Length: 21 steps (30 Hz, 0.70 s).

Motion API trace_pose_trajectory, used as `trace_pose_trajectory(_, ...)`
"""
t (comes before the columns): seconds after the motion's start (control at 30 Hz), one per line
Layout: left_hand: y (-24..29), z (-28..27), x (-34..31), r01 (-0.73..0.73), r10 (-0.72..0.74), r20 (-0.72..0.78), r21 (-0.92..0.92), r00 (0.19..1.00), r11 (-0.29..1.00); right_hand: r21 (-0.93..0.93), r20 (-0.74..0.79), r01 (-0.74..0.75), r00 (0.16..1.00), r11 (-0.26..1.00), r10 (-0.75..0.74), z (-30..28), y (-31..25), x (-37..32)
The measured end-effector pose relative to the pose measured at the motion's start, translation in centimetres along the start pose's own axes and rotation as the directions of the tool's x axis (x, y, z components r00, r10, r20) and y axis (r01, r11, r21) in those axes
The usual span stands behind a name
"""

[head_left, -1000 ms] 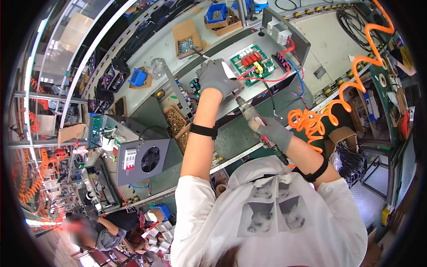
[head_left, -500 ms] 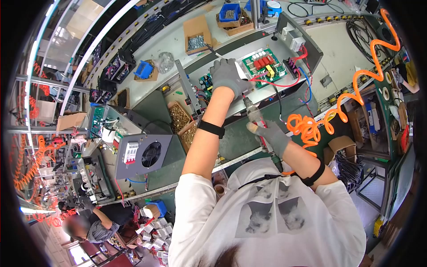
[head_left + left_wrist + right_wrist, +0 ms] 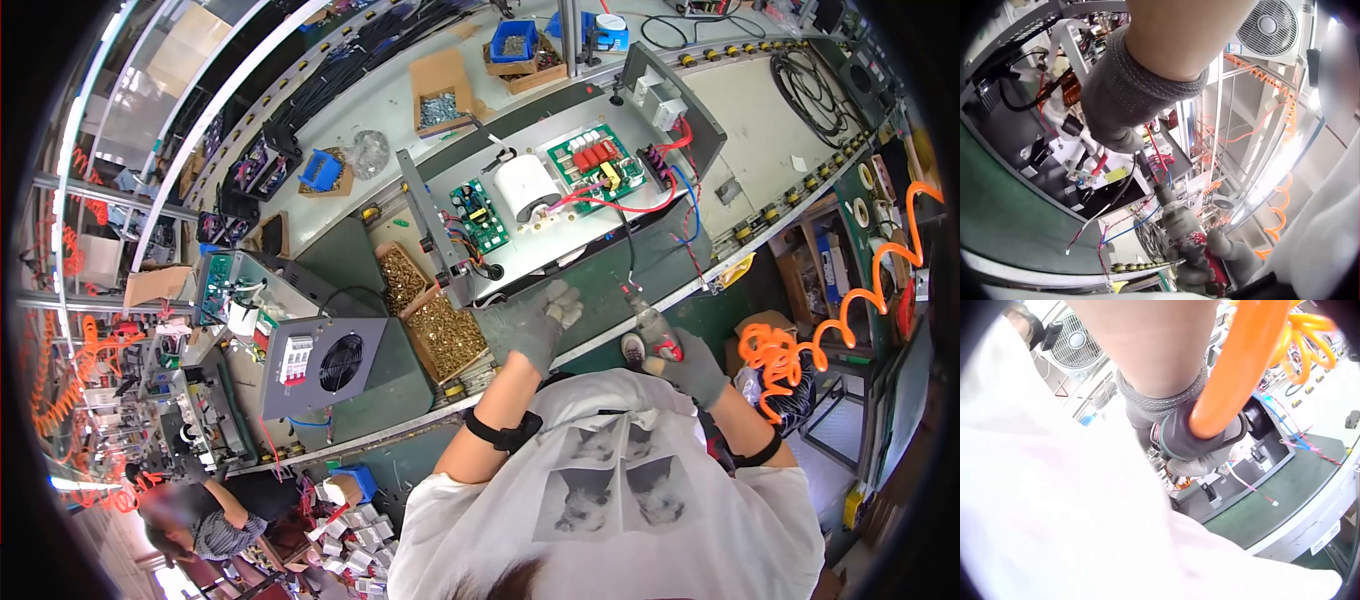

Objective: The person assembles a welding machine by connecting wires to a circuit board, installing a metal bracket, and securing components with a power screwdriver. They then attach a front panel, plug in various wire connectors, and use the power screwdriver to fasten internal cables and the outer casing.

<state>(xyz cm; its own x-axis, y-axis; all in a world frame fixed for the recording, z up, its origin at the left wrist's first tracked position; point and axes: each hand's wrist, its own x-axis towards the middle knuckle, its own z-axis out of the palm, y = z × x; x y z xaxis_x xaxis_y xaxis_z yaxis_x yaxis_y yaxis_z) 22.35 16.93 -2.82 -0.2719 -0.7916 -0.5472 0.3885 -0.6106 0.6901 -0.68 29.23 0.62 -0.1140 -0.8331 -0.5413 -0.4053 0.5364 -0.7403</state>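
My right grip [image 3: 688, 368] is clamped on the screwdriver [image 3: 652, 328], its long axis pointing at 11 o'clock toward the chassis [image 3: 530, 240]; left grip [image 3: 535, 325], curled, contents unclear, sits at 9 o'clock

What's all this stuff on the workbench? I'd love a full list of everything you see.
Metal chassis: one, grey, open, bench centre.
Circuit boards: two, green, inside the chassis.
White round part: one, between the boards.
Screw boxes: two, cardboard, brass screws, left of the chassis.
Fan unit: one, grey, further left.
Air hose: one, orange, coiled, right.
Screwdriver: one, red and silver, bench front.
Left hand: grey glove, beside the screw boxes.
Right hand: grey glove, grip around the screwdriver.
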Motion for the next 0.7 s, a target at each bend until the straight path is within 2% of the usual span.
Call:
trace_pose_trajectory(0.07,-0.2,0.9,-0.7,0.12,-0.115,0.036,-0.148,0.993,0.982,0.034,-0.014,0.009,1.0,0.999,-0.008,-1.2,-0.5,-1.1)
trace_pose_trajectory(0.1,-0.4,1.3,-0.8,0.132,-0.13,0.028,-0.071,0.991,0.989,-0.067,-0.017,0.032,0.999,0.997,-0.033,-1.7,-0.9,-1.5)
trace_pose_trajectory(0.13,-0.7,1.3,-0.6,0.142,-0.14,0.032,-0.073,0.99,0.987,-0.166,-0.015,0.054,0.998,0.985,-0.057,-2.1,-1.4,-1.9)
trace_pose_trajectory(0.2,-0.9,1.0,-0.1,0.224,-0.211,0.236,-0.031,0.949,0.974,-0.187,0.023,0.047,0.999,0.981,-0.043,-2.7,-2.3,-2.5)
trace_pose_trajectory(0.23,-0.9,2.1,-0.4,0.187,-0.188,0.156,0.023,0.97,0.982,-0.207,0.063,0.054,0.997,0.977,-0.041,-2.8,-2.6,-2.8)
trace_pose_trajectory(0.27,-1.1,2.1,-0.2,0.193,-0.194,0.155,0.022,0.969,0.981,-0.206,0.064,0.047,0.997,0.977,-0.035,-2.8,-2.8,-3.0)
trace_pose_trajectory(0.33,-1.4,2.2,0.2,0.113,-0.113,0.207,0.012,0.972,0.994,-0.236,0.078,0.069,0.996,0.969,-0.052,-2.9,-3.1,-3.1)
trace_pose_trajectory(0.4,-1.5,2.6,0.2,0.093,-0.099,0.176,0.04,0.979,0.995,-0.24,0.086,0.073,0.995,0.968,-0.054,-2.8,-3.0,-3.0)
trace_pose_trajectory(0.47,-1.3,2.5,0.1,0.002,-0.033,0.286,0.109,0.958,0.994,-0.242,0.097,0.078,0.994,0.967,-0.056,-2.9,-3.1,-2.9)
trace_pose_trajectory(0.5,-1.0,2.5,0.0,0.004,-0.035,0.288,0.111,0.957,0.994,-0.239,0.122,0.082,0.991,0.968,-0.054,-2.9,-3.3,-2.9)
trace_pose_trajectory(0.57,-0.6,2.7,-0.1,-0.042,-0.025,0.288,0.226,0.957,0.973,-0.237,0.145,0.085,0.988,0.968,-0.051,-3.0,-3.4,-2.8)
trace_pose_trajectory(0.7,-0.1,2.9,0.1,-0.045,-0.026,0.285,0.24,0.958,0.97,-0.275,0.194,0.08,0.981,0.958,-0.026,-3.3,-3.5,-2.5)
